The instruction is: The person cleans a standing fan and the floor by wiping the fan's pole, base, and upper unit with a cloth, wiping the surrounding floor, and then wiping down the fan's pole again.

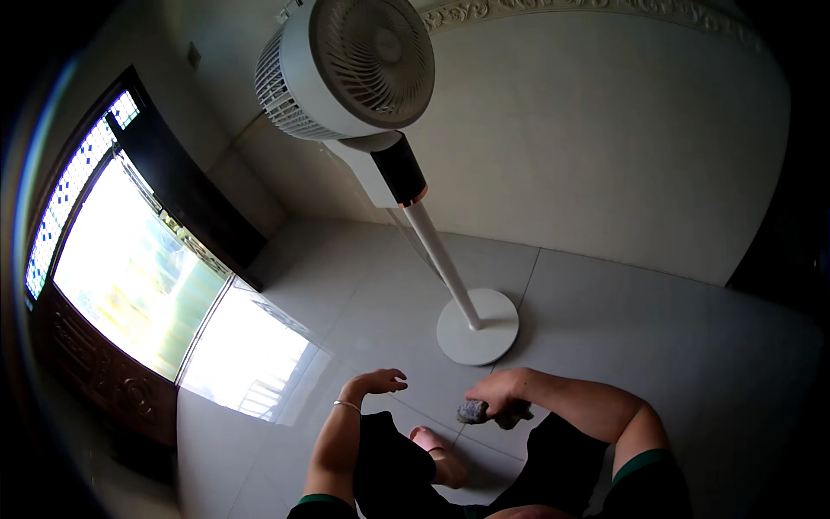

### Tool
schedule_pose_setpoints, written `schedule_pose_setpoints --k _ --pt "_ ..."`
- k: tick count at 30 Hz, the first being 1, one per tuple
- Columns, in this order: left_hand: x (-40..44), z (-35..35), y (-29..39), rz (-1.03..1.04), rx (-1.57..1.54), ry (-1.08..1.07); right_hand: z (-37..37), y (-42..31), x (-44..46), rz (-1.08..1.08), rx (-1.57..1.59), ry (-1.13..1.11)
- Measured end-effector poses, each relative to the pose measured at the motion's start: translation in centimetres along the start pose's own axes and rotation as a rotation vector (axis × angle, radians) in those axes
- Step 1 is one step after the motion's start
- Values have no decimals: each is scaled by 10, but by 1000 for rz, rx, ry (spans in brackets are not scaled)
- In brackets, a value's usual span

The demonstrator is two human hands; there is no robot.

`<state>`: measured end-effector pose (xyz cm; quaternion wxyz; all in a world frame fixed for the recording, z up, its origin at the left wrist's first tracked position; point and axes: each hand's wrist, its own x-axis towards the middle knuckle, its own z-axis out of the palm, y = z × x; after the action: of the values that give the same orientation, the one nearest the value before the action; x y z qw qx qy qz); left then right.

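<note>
Grey cloth [473, 412] bunched, fan [367, 73] standing ahead.
The right hand [499, 391] clutches it, nearer the round base [462, 339] just beyond; the left hand [380, 381], loosely half-open, looks empty.

The right hand [503, 394] grips a grey cloth [473, 413] near the base [458, 342] of a white fan [372, 65]. The left hand [381, 381], a bracelet [347, 404] at its wrist, hangs half open above the floor [631, 320]

White fan pole [441, 262]; 2 dark-green sleeve cuffs [641, 464].
</note>
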<state>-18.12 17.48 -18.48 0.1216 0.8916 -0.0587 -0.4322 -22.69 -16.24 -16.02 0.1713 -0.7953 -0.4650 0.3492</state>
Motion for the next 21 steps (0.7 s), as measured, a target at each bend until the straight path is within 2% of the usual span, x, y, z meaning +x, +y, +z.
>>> schedule_pose_setpoints --k 16,21 --pt "13 5 -9 35 -36 7 4 13 15 46 -45 -120" --pt "17 7 0 40 -43 -6 18 42 35 57 112 -75"
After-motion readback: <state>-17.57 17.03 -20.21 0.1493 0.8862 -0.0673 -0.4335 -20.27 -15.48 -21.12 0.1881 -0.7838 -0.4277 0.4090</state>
